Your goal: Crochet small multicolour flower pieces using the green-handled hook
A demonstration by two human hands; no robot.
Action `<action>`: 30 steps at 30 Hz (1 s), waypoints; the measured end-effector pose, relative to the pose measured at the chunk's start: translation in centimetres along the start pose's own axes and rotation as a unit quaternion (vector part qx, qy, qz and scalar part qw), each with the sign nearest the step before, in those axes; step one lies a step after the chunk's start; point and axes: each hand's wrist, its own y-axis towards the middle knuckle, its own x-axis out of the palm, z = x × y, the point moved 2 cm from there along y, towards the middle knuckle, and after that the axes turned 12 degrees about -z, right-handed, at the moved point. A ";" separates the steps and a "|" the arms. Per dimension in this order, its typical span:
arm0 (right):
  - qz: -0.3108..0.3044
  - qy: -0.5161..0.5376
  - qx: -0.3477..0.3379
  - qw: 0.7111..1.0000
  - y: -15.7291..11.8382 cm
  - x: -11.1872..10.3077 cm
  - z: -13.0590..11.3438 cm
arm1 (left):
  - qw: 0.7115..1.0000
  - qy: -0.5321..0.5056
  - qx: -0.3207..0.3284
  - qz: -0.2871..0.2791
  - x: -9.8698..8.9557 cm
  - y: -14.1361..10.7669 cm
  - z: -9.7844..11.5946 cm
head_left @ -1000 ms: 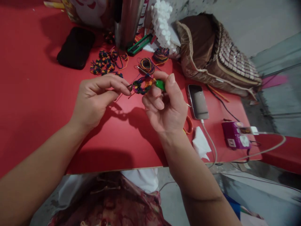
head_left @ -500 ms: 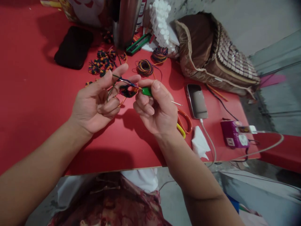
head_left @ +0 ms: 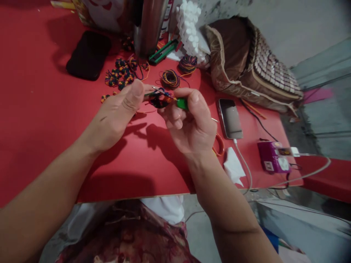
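multicoloured round crocheted yarn piece [head_left: 159, 102] was between left hand [head_left: 117, 113] and right hand [head_left: 193, 124] | flat black rounded case [head_left: 89, 54] lay behind left hand | rectangular black glass-fronted phone [head_left: 231, 118] lay right, before brown fabric bag [head_left: 233, 49]

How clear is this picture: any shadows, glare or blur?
In the head view, the left hand and right hand cast soft shadows on the red table; same head view, a grey sheen lies over part of the cabled phone; again in the head view, the yarn piece is too blurred to make out stitches.
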 end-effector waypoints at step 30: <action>-0.090 0.000 0.029 0.996 0.2 0.4 0.6 | 0.986 -0.108 -0.127 -0.023 3.6 -0.8 -0.9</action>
